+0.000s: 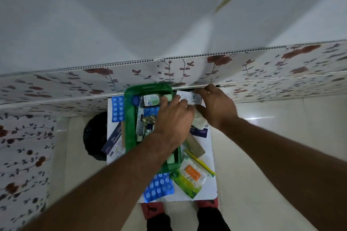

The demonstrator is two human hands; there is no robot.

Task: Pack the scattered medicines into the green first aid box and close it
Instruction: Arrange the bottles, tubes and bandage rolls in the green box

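The green first aid box (130,118) lies open on a small white table (207,191). Inside it I see a clear bottle (150,100), a Cipladine tube (139,127) and a blue blister strip (151,111). My left hand (172,120) is spread palm-down over the box's contents, its fingertips touching the near edge of a white carton (189,97). My right hand (216,107) grips that carton at the box's far right corner. My hands hide the right half of the box.
Around the box lie a blue blister pack (118,108) at left, another (159,186) in front, a cotton-bud packet (189,178), a brown roll (195,148), a yellow stick (200,162) and dark blue cartons (114,144). A floral panel (169,73) stands behind; a black object (93,137) sits left of the table.
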